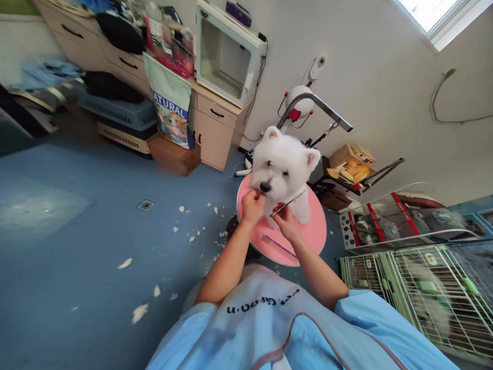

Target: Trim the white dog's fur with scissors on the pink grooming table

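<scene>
A small white dog (287, 167) sits on a round pink grooming table (314, 231), facing me. My left hand (252, 204) is closed in a pinch on the fur under the dog's chin. My right hand (284, 220) grips a pair of scissors (288, 204) whose blades point up-right toward the dog's chest. A purple comb (278, 245) lies on the table just below my right hand. My light blue apron fills the bottom of the view.
Tufts of cut white fur (139, 311) litter the blue floor at left. A cabinet (213, 128) with a white dryer box (227, 51) stands behind. Wire cages (423, 288) sit at right. A metal grooming arm (319, 108) rises behind the dog.
</scene>
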Motion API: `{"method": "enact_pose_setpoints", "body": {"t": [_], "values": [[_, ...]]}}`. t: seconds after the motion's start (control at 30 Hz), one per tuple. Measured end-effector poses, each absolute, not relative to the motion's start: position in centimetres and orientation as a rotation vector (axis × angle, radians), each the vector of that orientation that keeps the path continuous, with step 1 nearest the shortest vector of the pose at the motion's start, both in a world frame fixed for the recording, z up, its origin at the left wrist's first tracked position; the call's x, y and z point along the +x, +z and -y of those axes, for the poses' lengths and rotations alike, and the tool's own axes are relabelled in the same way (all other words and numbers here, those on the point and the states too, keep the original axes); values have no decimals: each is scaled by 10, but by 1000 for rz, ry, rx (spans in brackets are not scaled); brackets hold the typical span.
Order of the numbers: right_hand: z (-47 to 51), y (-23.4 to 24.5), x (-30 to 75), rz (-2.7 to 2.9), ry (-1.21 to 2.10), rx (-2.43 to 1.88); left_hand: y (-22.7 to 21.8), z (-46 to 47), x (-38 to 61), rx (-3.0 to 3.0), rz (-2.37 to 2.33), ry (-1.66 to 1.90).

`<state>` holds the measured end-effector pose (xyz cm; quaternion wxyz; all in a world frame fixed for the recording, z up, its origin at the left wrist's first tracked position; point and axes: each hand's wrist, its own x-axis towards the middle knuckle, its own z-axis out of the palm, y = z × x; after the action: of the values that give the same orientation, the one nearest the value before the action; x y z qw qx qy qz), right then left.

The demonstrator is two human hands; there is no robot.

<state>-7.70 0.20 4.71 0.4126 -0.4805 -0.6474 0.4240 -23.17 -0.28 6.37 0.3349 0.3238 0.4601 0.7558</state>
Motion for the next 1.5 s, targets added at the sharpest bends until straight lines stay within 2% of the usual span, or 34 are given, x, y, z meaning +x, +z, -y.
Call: {"method": "enact_pose_setpoints", "body": {"t": [0.1, 0.5, 0.87, 1.2, 1.5], "values": [[-7, 58, -69, 1710, 982, -1228, 66, 5, -233, 833, -1187, 1981], [-44, 93, -35, 1996, 1085, -1086, 69, 9, -238, 796, -1168, 2019], [-45, 85, -36, 1962, 993, -1089, 79, 14, -244, 919, -1150, 2076], [-43, 99, -36, 1977, 805, -1136, 80, 17, -243, 898, -1150, 2065], [-40, 105, -41, 1952, 885, -1106, 79, 18, -243, 882, -1173, 2041]]}}
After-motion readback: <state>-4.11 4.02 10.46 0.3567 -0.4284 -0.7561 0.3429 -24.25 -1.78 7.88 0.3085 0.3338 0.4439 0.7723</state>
